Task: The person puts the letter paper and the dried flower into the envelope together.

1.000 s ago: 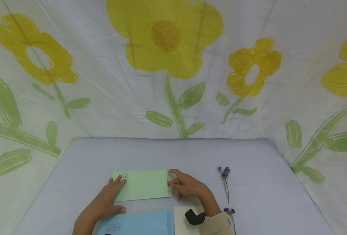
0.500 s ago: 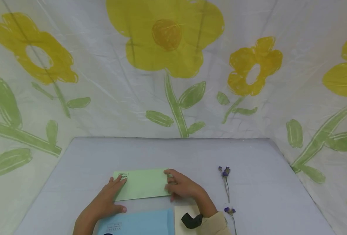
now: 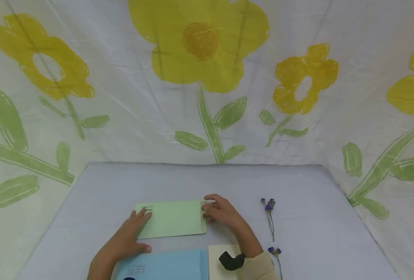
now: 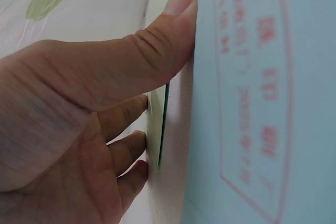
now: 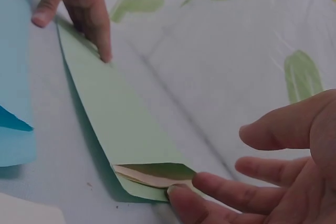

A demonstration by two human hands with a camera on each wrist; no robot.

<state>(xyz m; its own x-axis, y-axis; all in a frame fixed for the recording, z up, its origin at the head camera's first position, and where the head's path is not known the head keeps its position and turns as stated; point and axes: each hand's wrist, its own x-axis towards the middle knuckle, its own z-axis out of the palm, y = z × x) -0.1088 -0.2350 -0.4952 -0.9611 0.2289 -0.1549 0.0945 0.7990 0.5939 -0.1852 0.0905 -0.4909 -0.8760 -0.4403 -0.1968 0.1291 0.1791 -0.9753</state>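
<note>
A pale green envelope (image 3: 175, 223) lies flat on the table, its open end to the right. My left hand (image 3: 128, 236) rests on the left end with straight fingers, beside a small printed stamp. At the other end, my right hand (image 3: 224, 213) has its fingers spread. In the right wrist view, fingertips (image 5: 186, 203) of that hand touch the flap corner, while the thumb stands apart. The mouth gapes a little there, and the edge of a cream paper (image 5: 139, 175) shows inside. How far that paper reaches in is hidden.
A light blue envelope (image 3: 168, 266) lies nearer the body, close to the left thumb. Right of it, a cream sheet or envelope (image 3: 214, 252) is partly covered by the right sleeve (image 3: 261, 268). Dried purple flowers (image 3: 270, 206) lie to the right, with another sprig (image 3: 274, 251) below.
My right hand moves left over the envelope's end, then back right and slightly farther from the body; the open end shows again. My left hand stays in place.
</note>
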